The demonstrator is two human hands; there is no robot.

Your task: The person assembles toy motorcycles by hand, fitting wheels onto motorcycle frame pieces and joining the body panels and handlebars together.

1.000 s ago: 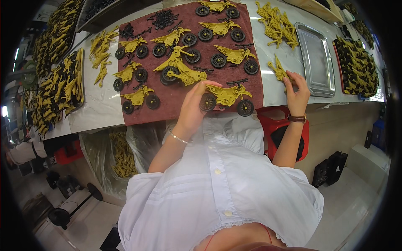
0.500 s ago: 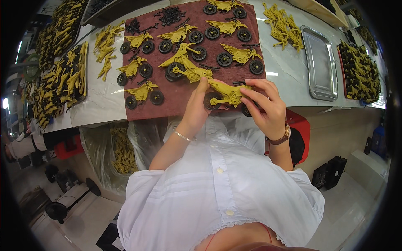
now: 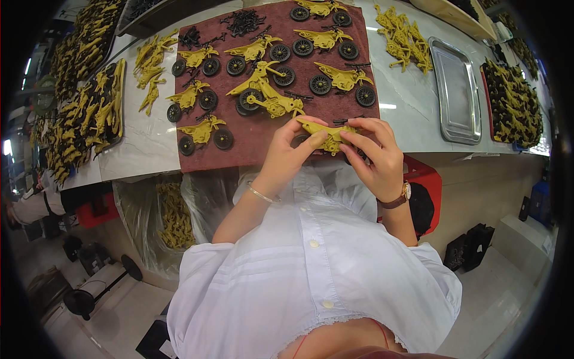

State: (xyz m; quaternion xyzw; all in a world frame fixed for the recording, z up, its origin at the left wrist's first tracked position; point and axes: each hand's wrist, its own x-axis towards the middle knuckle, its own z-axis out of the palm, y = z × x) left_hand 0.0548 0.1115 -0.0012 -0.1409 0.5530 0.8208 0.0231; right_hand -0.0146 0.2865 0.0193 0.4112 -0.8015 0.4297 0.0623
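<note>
Head view: the left hand (image 3: pixel 282 157) and right hand (image 3: pixel 382 160) are pinching a yellow toy motorcycle (image 3: pixel 330 142) between them — each grip is sitting closed on it — at the red cloth's (image 3: pixel 248 157) five o'clock edge. Another yellow motorcycle (image 3: pixel 276 106) is resting at its ten o'clock, and a metal tray (image 3: pixel 459 93) is lying toward two.

Yellow toy motorbike (image 3: pixel 330 142) in left grip (image 3: pixel 286 151) and right grip (image 3: pixel 382 164), near maroon cloth (image 3: pixel 245 149)
</note>
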